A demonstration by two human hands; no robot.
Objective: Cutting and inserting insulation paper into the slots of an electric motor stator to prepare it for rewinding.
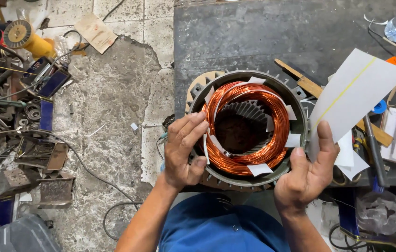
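Wire coil sits in stator; paper sheet right, spool far left.

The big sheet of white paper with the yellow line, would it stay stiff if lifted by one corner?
Probably not: the white paper sheet with a yellow line looks thin, so it would likely flop. It seems light too, standing up pinched only at its lower edge by the right hand. It may crease easily.
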